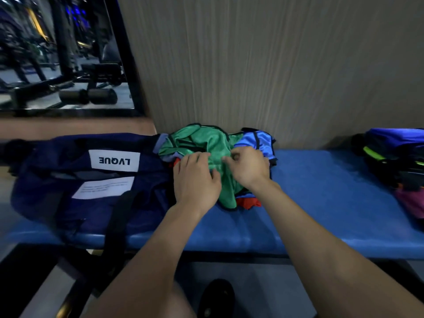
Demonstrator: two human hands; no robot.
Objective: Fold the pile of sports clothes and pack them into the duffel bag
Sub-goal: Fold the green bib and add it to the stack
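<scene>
A pile of sports clothes lies on the blue padded bench [321, 191]. A green garment [206, 143] tops the pile, with a blue one [254, 138] behind it and a red one [249, 201] poking out below. My left hand [195, 180] rests flat on the green garment's left side, thumb against the cloth. My right hand [249, 165] pinches the green fabric near its middle. The navy duffel bag [68, 198] lies to the left, with a white label reading LVQUE upside down.
A second heap of dark, neon and pink clothes [394, 166] sits at the bench's right end. A wood-grain wall [275, 65] stands right behind the bench. A mirror [62, 53] at upper left reflects gym equipment. A dark shoe [216, 297] is on the floor below.
</scene>
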